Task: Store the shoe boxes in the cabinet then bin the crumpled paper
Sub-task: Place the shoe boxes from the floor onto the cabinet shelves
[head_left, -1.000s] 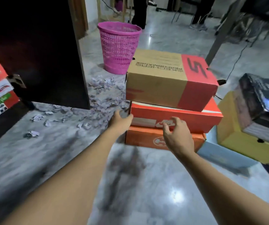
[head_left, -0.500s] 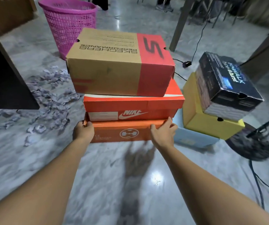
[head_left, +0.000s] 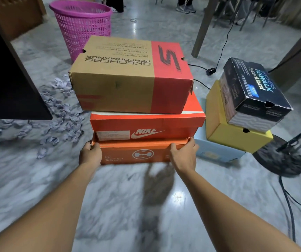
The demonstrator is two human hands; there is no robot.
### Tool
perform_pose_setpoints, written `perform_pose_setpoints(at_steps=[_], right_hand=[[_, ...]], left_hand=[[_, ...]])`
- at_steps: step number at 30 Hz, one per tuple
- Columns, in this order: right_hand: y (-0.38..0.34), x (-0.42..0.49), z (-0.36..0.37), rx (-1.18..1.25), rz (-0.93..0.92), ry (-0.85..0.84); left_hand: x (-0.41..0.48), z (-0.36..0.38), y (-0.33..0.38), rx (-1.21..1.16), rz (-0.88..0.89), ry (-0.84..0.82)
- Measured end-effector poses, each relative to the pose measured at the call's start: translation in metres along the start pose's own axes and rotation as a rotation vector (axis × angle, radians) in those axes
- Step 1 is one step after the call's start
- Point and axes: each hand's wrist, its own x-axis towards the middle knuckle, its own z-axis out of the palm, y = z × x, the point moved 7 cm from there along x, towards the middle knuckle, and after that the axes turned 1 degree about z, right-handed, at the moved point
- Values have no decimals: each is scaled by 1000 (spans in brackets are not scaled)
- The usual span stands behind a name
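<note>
1. The orange box (head_left: 135, 154) is the lowest of a stack of three, low on the marble floor (head_left: 117, 206) straight ahead of the person. Whether its underside touches the floor cannot be told.
2. The left hand (head_left: 89, 154) grips the box's left end, fingers curled round the top corner.
3. The right hand (head_left: 184, 154) grips the right end, thumb on the front face and fingers wrapped round the side.
4. The Nike box (head_left: 146, 125) lies flat on the orange box, with its white label and swoosh facing the person.
5. The Skechers box (head_left: 126, 79), brown with a red band, lies on top. It is bulkier than the two below, and its print is upside down from here.
6. Just right of the stack is a second one: a blue box (head_left: 217, 151) at the bottom, a yellow box (head_left: 231, 138) on it, and a black box (head_left: 251, 91) on top, turned askew.
7. Crumpled paper (head_left: 58, 110) is strewn over the floor left of the stack.
8. The pink bin (head_left: 81, 26) stands upright behind the stack, to the left and beyond the paper.
9. The dark cabinet (head_left: 4, 79) fills the left edge.
10. On the right are a round black stand base (head_left: 280, 160) and a cable (head_left: 288, 202). A table leg (head_left: 202, 26) rises farther back.
</note>
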Motion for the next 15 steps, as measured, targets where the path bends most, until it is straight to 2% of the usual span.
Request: perform_pose_setpoints(at_steps=[10,15], right_hand=[[20,-50,-10,-63,8,-48],[27,-78,-8,-70,-48,-79]], left_hand=[[-66,-49,-40,-44,-44,13],[-86,-77,-60,-10,-68,49]])
